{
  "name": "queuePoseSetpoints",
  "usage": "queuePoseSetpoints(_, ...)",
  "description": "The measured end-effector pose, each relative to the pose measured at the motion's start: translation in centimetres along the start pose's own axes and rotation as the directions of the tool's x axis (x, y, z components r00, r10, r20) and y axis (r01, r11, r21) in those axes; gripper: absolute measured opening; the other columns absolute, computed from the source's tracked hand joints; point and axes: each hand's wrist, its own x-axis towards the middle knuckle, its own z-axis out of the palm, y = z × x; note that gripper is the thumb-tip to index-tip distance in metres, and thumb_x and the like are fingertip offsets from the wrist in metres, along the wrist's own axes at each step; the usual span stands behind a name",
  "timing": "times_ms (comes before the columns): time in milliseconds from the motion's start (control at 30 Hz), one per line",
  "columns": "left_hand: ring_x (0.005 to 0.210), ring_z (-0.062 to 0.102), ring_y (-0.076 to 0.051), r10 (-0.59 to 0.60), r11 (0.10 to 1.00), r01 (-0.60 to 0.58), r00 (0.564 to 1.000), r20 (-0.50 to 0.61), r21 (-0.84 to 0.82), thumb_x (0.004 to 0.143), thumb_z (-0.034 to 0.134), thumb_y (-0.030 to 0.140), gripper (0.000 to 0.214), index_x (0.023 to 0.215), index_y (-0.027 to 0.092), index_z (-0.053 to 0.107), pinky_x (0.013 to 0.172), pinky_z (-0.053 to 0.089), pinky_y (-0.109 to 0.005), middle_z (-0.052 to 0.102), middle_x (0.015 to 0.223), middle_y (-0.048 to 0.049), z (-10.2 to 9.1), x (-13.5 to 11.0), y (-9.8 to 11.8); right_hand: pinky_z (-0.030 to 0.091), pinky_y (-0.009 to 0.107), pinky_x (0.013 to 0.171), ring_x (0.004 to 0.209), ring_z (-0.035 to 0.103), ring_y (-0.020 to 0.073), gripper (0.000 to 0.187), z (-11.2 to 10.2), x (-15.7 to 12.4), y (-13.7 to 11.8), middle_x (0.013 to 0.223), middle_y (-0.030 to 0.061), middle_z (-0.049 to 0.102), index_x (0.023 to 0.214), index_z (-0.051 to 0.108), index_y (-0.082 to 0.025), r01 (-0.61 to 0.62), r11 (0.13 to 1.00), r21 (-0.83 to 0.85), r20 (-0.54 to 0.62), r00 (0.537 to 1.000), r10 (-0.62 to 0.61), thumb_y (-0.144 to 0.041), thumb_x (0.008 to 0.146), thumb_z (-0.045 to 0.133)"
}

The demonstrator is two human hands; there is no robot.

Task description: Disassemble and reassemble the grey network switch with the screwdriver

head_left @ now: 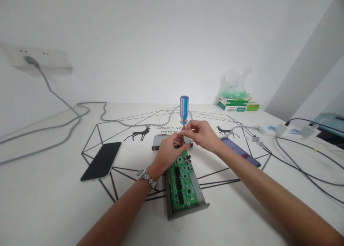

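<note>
A screwdriver [184, 108] with a clear blue handle stands upright above the far end of a green circuit board [184, 183]. My right hand [200, 134] pinches its thin metal shaft just below the handle. Close beside the shaft, lower down, my left hand [172, 146] has its fingers drawn together; what they hold, if anything, is hidden. The board lies in a grey metal casing [200, 190], open at the top, its near edge toward me. Both hands cover the screwdriver's tip. Behind the left hand a flat grey metal piece [158, 141] lies on the table.
A phone with a dark screen [103, 162] lies on the left, and another phone [240, 153] partly behind my right forearm. Cables and white plugs [288, 131] spread on the right. Boxes [232, 103] under a plastic bag [235, 83] stand at the back. A grey cord [67, 106] runs to a wall socket.
</note>
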Motion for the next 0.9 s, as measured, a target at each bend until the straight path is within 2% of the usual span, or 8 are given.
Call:
queuePoseSetpoints(167,0.068,0.067,-0.018,-0.018,1.0,0.018,0.999,-0.037,0.006,0.083,0.071,0.033,0.018,0.085,0.015,0.065,0.066,0.054,-0.029,0.071,0.074,-0.0024,0.0,0.1,0.4,0.049,0.025,0.056,0.061,0.062,0.0142,0.025,0.5,0.0,0.3,0.071,0.0022,0.068,0.073,0.061,-0.018,0.02,0.999,-0.034,-0.03,0.999,-0.021,-0.039,0.078,0.073)
queuePoseSetpoints(333,0.076,0.071,-0.02,-0.039,0.994,0.04,0.999,0.01,-0.1,0.084,0.067,0.027,0.013,0.083,0.014,0.069,0.072,0.056,-0.031,0.075,0.08,-0.0055,0.0,0.1,0.5,0.046,0.024,0.051,0.056,0.061,0.0137,0.029,0.7,-0.2,0.5,0.064,0.0001,0.064,0.072,0.057,-0.019,-0.014,1.0,-0.018,-0.063,0.998,0.013,-0.041,0.077,0.075)
queuePoseSetpoints(467,0.087,0.073,-0.021,-0.006,0.988,0.018,0.997,0.077,-0.154,0.089,0.061,0.026,0.017,0.09,0.013,0.072,0.083,0.056,-0.032,0.077,0.092,-0.0074,0.0,0.1,0.5,0.043,0.023,0.044,0.05,0.061,0.0132,0.031,0.2,-0.3,0.0,0.067,0.001,0.067,0.085,0.064,-0.018,-0.071,0.997,0.037,0.033,0.997,0.07,-0.046,0.079,0.073)
queuePoseSetpoints(567,0.092,0.071,-0.02,0.045,0.99,-0.026,0.99,0.135,-0.138,0.092,0.054,0.024,0.02,0.092,0.014,0.071,0.086,0.055,-0.031,0.076,0.096,-0.0067,-0.2,0.0,0.4,0.045,0.025,0.045,0.052,0.063,0.0123,0.034,-0.5,-0.3,-0.7,0.093,0.0072,0.074,0.104,0.067,-0.017,-0.096,0.984,0.152,0.153,0.986,0.072,-0.044,0.084,0.068)
queuePoseSetpoints(667,0.092,0.07,-0.02,0.069,0.994,-0.054,0.982,0.175,-0.092,0.094,0.049,0.02,0.021,0.092,0.014,0.069,0.085,0.054,-0.03,0.075,0.096,-0.006,-0.4,0.0,0.4,0.049,0.027,0.049,0.053,0.062,0.011,0.035,-0.9,-0.2,-1.2,0.108,0.0097,0.074,0.11,0.067,-0.017,-0.112,0.963,0.244,0.221,0.974,0.057,-0.041,0.085,0.067)
queuePoseSetpoints(800,0.092,0.069,-0.02,0.073,0.996,-0.064,0.982,0.172,-0.057,0.094,0.046,0.018,0.023,0.091,0.015,0.069,0.085,0.054,-0.03,0.075,0.097,-0.0063,-0.3,0.1,0.3,0.052,0.029,0.054,0.054,0.062,0.0115,0.032,-1.1,-0.2,-1.0,0.103,0.0092,0.075,0.106,0.07,-0.017,-0.104,0.963,0.25,0.228,0.973,0.046,-0.04,0.085,0.067)
queuePoseSetpoints(900,0.093,0.07,-0.02,0.07,0.994,-0.055,0.985,0.156,-0.096,0.093,0.05,0.02,0.019,0.099,0.015,0.067,0.085,0.054,-0.031,0.075,0.102,-0.0075,-0.2,0.1,0.2,0.051,0.028,0.054,0.054,0.061,0.0121,0.032,-1.0,-0.1,-0.6,0.09,0.0079,0.076,0.1,0.072,-0.016,-0.081,0.973,0.214,0.182,0.982,0.042,-0.042,0.083,0.07)
